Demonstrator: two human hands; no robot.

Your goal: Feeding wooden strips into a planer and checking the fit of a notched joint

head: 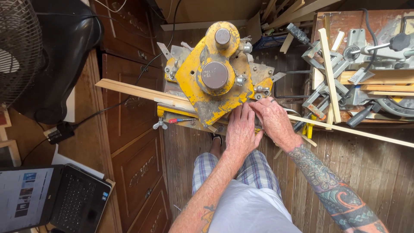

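Fingers of both hands [256,127] press flat beside the yellow machine [213,77], over the wooden strip [349,129].

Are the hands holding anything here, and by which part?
Both hands, left and right, press down on a long thin wooden strip where it passes under the yellow machine. Whether fingers wrap around it cannot be told.

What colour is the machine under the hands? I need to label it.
Worn yellow machine, bare metal patches; head view.

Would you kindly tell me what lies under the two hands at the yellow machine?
A long wooden strip runs under the left hand and right hand into the yellow machine. The stretch beneath them is covered.
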